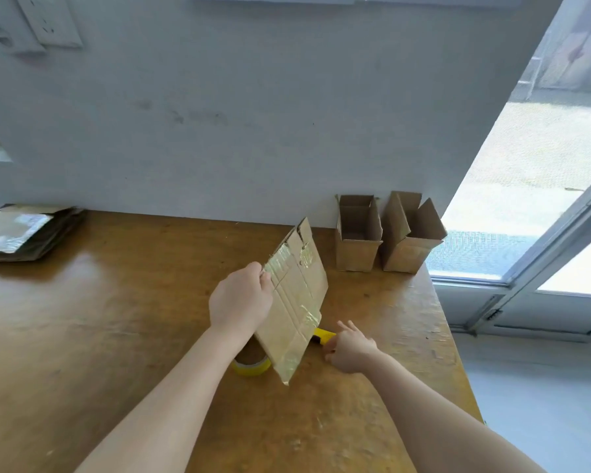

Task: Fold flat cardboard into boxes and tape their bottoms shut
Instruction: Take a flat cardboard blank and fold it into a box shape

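The left hand (241, 298) pinches flat, tape-glossed cardboard (297, 302); right hand (350, 349) touches yellow tool (323, 335), grip unclear.

Left hand (241, 302) raised, pinching the flat cardboard (297, 302) edge; right hand (350, 349) low, fingers (346, 326) loosely spread.

The worn wooden bench (116, 319) in front of me runs back to the wall. A stack of flat cardboard (28, 230) lies at its far left, and at the far right an open box (357, 233) and a second box (410, 244) stand side by side. Nearer me lie a roll of yellow tape (252, 366) and a partly hidden yellow tool (323, 335).
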### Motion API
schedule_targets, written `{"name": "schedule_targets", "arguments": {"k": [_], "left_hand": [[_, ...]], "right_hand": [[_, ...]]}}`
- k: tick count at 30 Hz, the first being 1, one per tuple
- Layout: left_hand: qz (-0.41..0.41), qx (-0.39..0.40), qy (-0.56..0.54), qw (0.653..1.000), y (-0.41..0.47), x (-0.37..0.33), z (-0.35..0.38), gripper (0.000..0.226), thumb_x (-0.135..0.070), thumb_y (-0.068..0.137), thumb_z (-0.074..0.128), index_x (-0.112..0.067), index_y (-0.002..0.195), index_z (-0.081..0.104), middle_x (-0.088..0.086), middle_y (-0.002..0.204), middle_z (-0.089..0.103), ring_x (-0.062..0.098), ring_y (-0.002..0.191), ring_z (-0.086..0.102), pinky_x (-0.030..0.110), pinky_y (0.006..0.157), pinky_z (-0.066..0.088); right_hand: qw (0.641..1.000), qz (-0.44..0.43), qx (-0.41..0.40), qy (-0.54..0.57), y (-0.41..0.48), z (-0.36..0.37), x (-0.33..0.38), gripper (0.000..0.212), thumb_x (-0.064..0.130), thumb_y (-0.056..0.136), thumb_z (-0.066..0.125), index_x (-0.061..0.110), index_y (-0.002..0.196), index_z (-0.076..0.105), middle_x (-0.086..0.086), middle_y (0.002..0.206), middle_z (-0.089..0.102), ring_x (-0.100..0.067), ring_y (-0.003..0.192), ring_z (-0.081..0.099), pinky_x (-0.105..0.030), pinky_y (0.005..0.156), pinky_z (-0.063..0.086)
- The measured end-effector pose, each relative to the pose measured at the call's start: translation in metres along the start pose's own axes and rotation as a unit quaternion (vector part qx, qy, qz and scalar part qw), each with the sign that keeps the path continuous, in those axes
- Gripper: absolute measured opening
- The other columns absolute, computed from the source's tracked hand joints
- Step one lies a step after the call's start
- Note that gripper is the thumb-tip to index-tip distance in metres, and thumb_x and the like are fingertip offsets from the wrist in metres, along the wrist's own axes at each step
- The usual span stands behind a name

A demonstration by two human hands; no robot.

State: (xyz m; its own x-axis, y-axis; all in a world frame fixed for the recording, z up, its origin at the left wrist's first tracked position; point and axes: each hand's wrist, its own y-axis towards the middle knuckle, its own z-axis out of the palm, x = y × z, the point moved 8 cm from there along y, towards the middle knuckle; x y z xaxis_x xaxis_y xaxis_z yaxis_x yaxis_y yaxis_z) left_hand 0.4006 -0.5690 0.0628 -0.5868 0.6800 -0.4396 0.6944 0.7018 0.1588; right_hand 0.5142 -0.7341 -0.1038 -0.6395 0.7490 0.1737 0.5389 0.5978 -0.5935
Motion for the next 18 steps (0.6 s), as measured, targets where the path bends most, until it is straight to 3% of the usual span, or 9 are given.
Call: {"name": "schedule_targets", "arguments": {"k": [2,4,6,8,12,16,18], "left_hand": [[-0.001,-0.001,0.006,1.000,0.003,0.000,0.000,0.034,-0.030,0.100,0.039,-0.021,0.067,0.043,-0.003,0.061,0.049,0.012,0.051,0.043,0.025,0.045,0.030],[0.002,-0.003,0.010,1.000,0.007,0.000,-0.001,0.034,-0.030,0.100,0.038,-0.022,0.067,0.041,-0.004,0.061,0.048,0.011,0.050,0.042,0.024,0.045,0.027],[0.008,-0.006,0.007,1.000,0.013,-0.002,-0.001,0.032,-0.030,0.100,0.038,-0.021,0.070,0.045,-0.003,0.062,0.051,0.011,0.051,0.045,0.024,0.045,0.029],[0.017,-0.011,0.005,1.000,0.019,-0.007,-0.002,0.030,-0.030,0.100,0.039,-0.020,0.073,0.047,-0.004,0.062,0.051,0.011,0.052,0.046,0.024,0.046,0.030],[0.057,-0.026,0.018,0.998,0.028,-0.023,0.003,0.028,-0.031,0.101,0.038,-0.021,0.076,0.047,-0.008,0.060,0.047,0.009,0.049,0.043,0.023,0.043,0.025],[0.096,-0.020,0.057,0.994,0.027,-0.039,0.017,0.025,-0.033,0.101,0.036,-0.021,0.091,0.055,-0.012,0.059,0.045,0.007,0.047,0.042,0.020,0.041,0.023],[0.115,-0.005,0.075,0.991,0.023,-0.045,0.029,0.029,-0.035,0.101,0.034,-0.019,0.105,0.058,-0.012,0.059,0.044,0.006,0.046,0.042,0.020,0.040,0.023]], "right_hand": [[0.999,-0.019,0.021,-0.035,0.003,0.007,0.000,0.040,0.031,0.096,0.046,0.030,0.135,0.055,-0.005,0.163,-0.001,-0.023,0.149,-0.002,-0.051,0.115,0.020],[0.998,-0.017,0.031,-0.047,0.004,0.012,-0.002,0.040,0.034,0.095,0.050,0.023,0.133,0.057,-0.004,0.162,0.006,-0.023,0.148,0.010,-0.045,0.110,0.031],[0.999,-0.001,0.003,-0.050,0.005,0.007,-0.005,0.039,0.037,0.092,0.054,0.016,0.125,0.061,-0.006,0.153,0.033,-0.025,0.135,0.039,-0.036,0.097,0.044],[0.999,0.010,-0.022,-0.033,0.003,0.002,-0.005,0.032,0.035,0.089,0.058,0.012,0.111,0.063,-0.007,0.127,0.058,-0.026,0.110,0.058,-0.030,0.077,0.047],[1.000,-0.026,0.009,-0.002,0.001,0.006,0.000,0.024,0.025,0.083,0.063,0.006,0.096,0.070,-0.010,0.094,0.065,-0.026,0.081,0.058,-0.029,0.063,0.047],[0.996,-0.039,0.069,0.039,0.000,0.017,-0.001,0.029,0.032,0.082,0.071,0.006,0.095,0.074,-0.010,0.098,0.072,-0.025,0.093,0.065,-0.032,0.070,0.051],[0.994,-0.013,-0.005,0.109,-0.001,0.000,-0.008,0.030,0.038,0.087,0.064,0.009,0.083,0.071,-0.009,0.091,0.071,-0.026,0.086,0.064,-0.033,0.068,0.050]]}}
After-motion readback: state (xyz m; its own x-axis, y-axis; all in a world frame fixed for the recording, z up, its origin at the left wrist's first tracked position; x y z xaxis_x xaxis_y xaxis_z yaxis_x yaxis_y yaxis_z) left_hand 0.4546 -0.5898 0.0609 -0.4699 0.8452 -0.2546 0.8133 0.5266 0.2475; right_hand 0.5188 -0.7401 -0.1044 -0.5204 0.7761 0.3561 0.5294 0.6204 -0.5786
